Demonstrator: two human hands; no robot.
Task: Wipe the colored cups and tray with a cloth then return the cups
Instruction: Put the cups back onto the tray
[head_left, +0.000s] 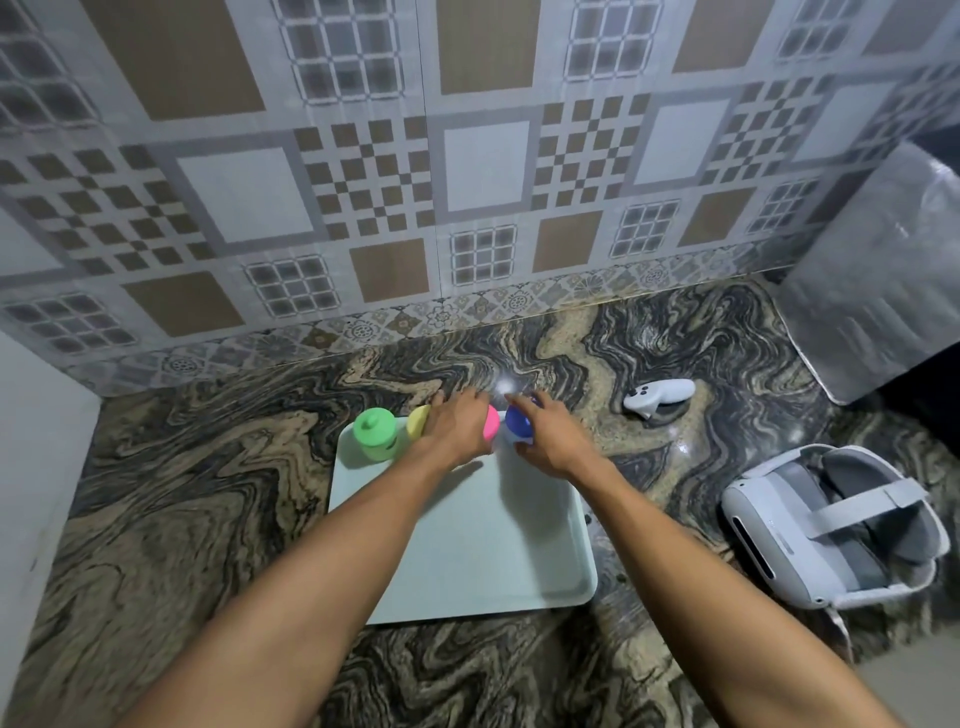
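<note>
A pale mint tray lies on the marbled counter. Along its far edge stand a green cup, a yellow cup, a pink cup and a blue cup. My left hand reaches over the yellow and pink cups and covers most of both; its fingers point toward the wall. My right hand is at the blue cup, fingers curved round its right side and thumb below it. No cloth shows.
A white controller lies on the counter to the right of the cups. A white headset sits at the right, near the tray's corner. A foil-covered panel leans at the back right. The tiled wall is just behind the cups.
</note>
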